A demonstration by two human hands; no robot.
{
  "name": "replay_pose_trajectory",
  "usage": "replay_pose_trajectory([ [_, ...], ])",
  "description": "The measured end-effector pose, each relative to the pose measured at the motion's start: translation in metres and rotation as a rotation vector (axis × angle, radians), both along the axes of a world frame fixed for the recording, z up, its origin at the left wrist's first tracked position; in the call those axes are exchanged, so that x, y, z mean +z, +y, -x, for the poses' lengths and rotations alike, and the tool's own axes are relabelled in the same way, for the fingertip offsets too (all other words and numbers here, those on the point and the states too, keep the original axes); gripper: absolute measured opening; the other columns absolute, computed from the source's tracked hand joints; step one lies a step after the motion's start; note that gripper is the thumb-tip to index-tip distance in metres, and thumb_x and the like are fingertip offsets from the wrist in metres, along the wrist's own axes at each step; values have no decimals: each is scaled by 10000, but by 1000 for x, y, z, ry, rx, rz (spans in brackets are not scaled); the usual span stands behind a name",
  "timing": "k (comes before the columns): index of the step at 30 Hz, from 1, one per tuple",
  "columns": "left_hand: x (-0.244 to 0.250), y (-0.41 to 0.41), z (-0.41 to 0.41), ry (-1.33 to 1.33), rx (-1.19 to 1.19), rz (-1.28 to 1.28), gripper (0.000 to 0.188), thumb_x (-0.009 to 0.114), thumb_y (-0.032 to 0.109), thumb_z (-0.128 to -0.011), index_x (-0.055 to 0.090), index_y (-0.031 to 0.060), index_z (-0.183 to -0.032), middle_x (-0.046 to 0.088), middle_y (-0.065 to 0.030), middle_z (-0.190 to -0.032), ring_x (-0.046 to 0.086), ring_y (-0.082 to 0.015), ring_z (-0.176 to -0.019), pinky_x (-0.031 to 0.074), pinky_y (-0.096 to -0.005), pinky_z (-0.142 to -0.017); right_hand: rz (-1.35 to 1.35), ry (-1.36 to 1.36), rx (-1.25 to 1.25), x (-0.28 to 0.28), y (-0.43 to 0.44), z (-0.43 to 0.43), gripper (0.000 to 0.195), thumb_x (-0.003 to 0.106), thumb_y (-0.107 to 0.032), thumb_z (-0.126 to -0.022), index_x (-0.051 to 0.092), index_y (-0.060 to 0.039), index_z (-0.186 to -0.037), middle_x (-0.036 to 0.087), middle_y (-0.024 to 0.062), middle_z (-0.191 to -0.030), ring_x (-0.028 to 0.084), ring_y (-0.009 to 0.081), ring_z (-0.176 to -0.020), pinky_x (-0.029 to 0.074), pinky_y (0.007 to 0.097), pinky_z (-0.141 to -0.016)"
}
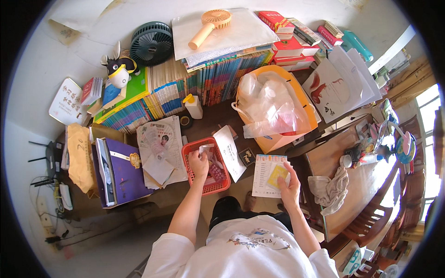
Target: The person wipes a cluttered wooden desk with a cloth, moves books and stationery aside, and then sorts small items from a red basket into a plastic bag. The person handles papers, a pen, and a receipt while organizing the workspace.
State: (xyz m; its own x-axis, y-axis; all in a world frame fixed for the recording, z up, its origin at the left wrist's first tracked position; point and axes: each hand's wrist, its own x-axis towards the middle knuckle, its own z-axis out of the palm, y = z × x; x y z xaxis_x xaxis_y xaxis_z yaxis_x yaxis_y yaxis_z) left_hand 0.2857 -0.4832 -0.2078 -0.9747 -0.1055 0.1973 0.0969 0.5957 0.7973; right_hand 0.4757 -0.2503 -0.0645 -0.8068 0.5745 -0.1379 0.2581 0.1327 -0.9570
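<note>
My left hand reaches over a red plastic basket, its fingers pinching a small whitish packet. Inside the basket lie pink patterned packaging and other small items, partly hidden by the hand. To the right, my right hand grips a printed white sheet together with a small yellow packet, the thumb lying across the packet. A folded white paper with dark writing leans over the basket's right rim. Just beyond the sheet is a small black box.
An orange paper bag stuffed with clear plastic stands behind my right hand. Papers and a purple folder lie left of the basket. Behind are a yellow-capped white bottle, a tape roll and rows of books.
</note>
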Motion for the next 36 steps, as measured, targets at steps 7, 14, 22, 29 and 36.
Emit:
replay_pose_trajectory([
  [7, 35, -40, 0, -238, -5, -439, 178, 710, 134, -705, 638, -17, -765, 627, -42, -675, 548, -95, -612, 431, -254, -580, -46, -15, 103, -22, -11, 7, 152, 528, -27, -789, 638, -16, -894, 598, 116, -879, 586, 198, -827, 446, 270, -733],
  [14, 81, -57, -4, -582, -155, -1035, 221, 543, 55, -866, 529, -50, -1060, 588, -91, -977, 587, -172, -867, 485, -305, -791, -92, 41, 209, -6, -29, 32, 144, 528, -36, -792, 633, -16, -889, 597, 138, -888, 600, 241, -818, 455, 284, -715],
  [22, 85, -65, -9, -552, -59, -855, 176, 637, 107, -817, 552, -10, -919, 599, -58, -847, 589, -141, -744, 513, -283, -675, -116, 59, 247, -5, -26, 32, 137, 529, -38, -791, 631, -14, -881, 604, 133, -880, 608, 244, -793, 461, 290, -692],
  [29, 87, -61, -13, -522, -30, -704, 119, 621, 93, -823, 563, 0, -868, 599, -60, -796, 585, -126, -674, 513, -252, -587, -85, 42, 203, -5, -17, 28, 146, 535, -43, -790, 636, -9, -891, 606, 132, -868, 609, 225, -786, 460, 282, -687],
  [36, 78, -65, -12, -570, -143, -432, 201, 535, 11, -834, 578, -24, -1027, 626, -91, -875, 603, -141, -691, 514, -247, -602, -57, 24, 176, -11, -9, 24, 147, 535, -40, -791, 638, -2, -889, 604, 131, -865, 605, 212, -783, 457, 275, -686],
])
